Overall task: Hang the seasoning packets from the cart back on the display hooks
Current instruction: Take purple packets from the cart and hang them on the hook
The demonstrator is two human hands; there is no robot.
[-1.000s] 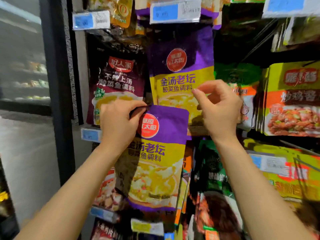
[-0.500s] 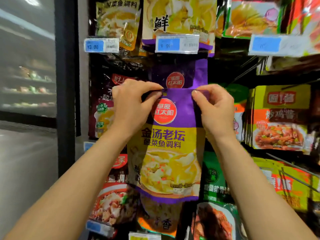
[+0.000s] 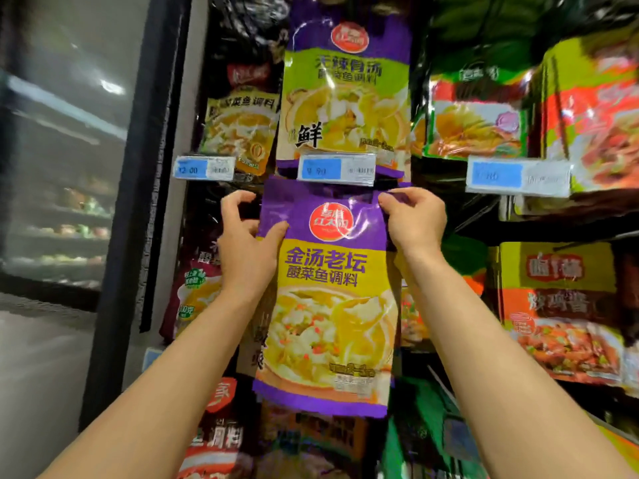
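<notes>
A purple and yellow seasoning packet (image 3: pixel 328 305) with a red round logo hangs in front of the display, its top edge just under a blue price tag (image 3: pixel 336 169). My left hand (image 3: pixel 247 243) is at the packet's upper left corner, thumb on the front and fingers curled above. My right hand (image 3: pixel 413 219) pinches the upper right corner. The hook itself is hidden behind the packet and the tag. The cart is out of view.
Other packets hang all around: a purple and green one (image 3: pixel 345 88) above, dark red ones (image 3: pixel 193 288) to the left, orange and yellow ones (image 3: pixel 560 305) to the right. More price tags (image 3: pixel 204 168) stick out. A glass fridge door (image 3: pixel 62 167) stands at the left.
Both hands have lifted the packet from lower on the display up to the hook row under the price tag. My right hand took hold of its upper right corner. The view tilted upward.
</notes>
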